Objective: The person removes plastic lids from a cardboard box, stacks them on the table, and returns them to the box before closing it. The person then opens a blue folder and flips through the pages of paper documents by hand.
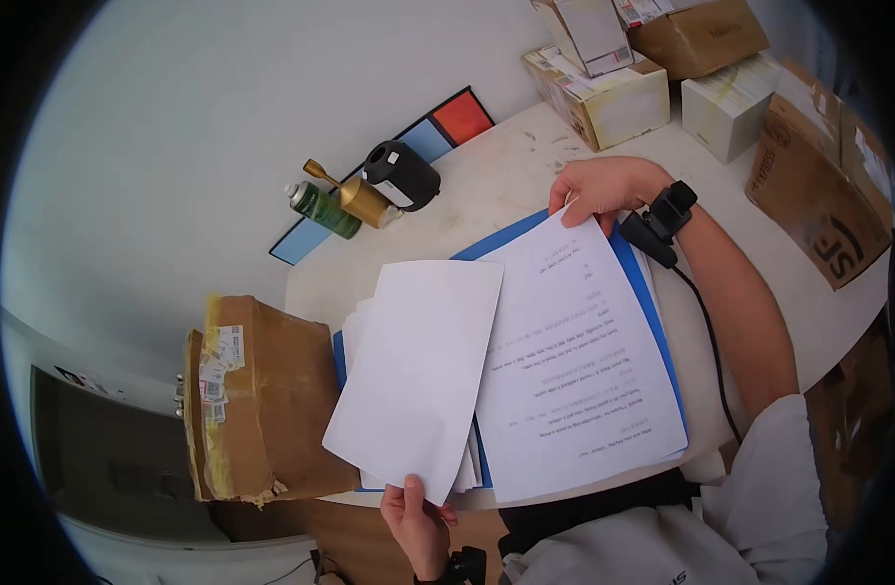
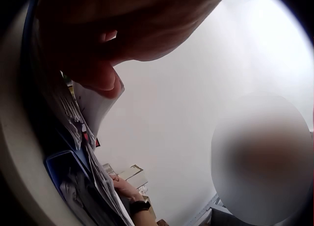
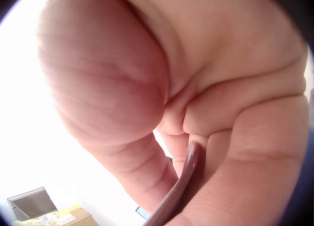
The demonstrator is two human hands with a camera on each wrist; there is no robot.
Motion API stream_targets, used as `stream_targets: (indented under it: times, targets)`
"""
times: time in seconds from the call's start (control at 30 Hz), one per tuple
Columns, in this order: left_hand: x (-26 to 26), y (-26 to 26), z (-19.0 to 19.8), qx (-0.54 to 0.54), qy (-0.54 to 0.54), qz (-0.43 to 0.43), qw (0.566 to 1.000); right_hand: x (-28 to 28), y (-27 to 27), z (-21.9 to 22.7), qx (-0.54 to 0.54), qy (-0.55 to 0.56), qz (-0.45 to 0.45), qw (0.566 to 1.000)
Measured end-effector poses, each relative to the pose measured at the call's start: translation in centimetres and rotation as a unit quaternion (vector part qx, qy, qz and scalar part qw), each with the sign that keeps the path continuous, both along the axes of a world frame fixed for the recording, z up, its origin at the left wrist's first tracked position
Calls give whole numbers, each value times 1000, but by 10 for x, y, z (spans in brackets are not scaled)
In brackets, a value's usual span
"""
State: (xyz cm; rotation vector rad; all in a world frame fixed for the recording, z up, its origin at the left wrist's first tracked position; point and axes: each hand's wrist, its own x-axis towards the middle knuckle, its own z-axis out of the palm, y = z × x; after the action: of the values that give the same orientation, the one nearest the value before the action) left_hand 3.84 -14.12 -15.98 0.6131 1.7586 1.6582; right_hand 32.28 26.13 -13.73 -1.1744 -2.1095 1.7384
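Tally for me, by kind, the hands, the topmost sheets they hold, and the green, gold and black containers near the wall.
Hands: 2, the left hand and the right hand
Topmost held sheets: 2, a blank sheet and a printed sheet
Green can: 1
Gold-coloured container: 1
Black container: 1
Total: 7

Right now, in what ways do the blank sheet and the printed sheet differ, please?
The blank sheet shows no print on its visible face, while the printed sheet carries lines of text. The left hand pinches the blank sheet, whereas the right hand pinches the printed sheet. In the head view, the blank sheet lies to the left of most of the printed sheet. Both are white paper.
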Motion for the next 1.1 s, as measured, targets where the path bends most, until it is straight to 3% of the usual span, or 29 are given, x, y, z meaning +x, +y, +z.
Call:
stream_targets:
  times: [0.17,0.23,0.37,0.47,0.5,0.53,0.57,0.6,0.67,0.73,0.77,0.83,0.87,0.93,1.1]
  targets:
    - [-2,1,-8,64,-73,26,995,1,1,-3,-14,12,2,1000]
    - [-1,-4,-10,-36,-33,-36,998,1,1,-3,-11,6,6,1000]
    - [5,-9,-5,-74,-49,9,996,3,-2,3,-3,13,-1,1000]
    - [1,-20,11,-161,1,-46,986,4,-3,8,-15,47,3,999]
    - [16,-13,34,-232,65,-190,952,4,-3,8,-22,51,2,998]
    - [30,-9,53,-294,127,-327,889,4,-3,9,-29,56,2,998]
    - [39,-8,63,-211,138,-363,897,4,-4,10,-29,55,3,998]
    - [37,-6,61,-211,136,-361,898,3,-5,10,-18,48,-6,999]
    - [27,-1,53,-12,266,-384,884,0,-8,9,-8,41,-10,999]
    - [22,45,50,51,461,-433,773,0,-7,8,-22,50,-15,998]
    - [26,57,48,57,461,-432,773,2,-4,6,-36,56,-7,998]
    - [36,75,41,-174,636,-399,637,5,-3,7,-28,63,-8,998]
    - [32,78,34,-169,638,-402,635,7,-4,6,-26,73,-4,997]
    - [23,81,23,-190,547,-388,717,10,-5,10,-25,76,-6,997]
    - [29,77,20,-205,546,-383,716,12,-8,20,-41,77,50,995]
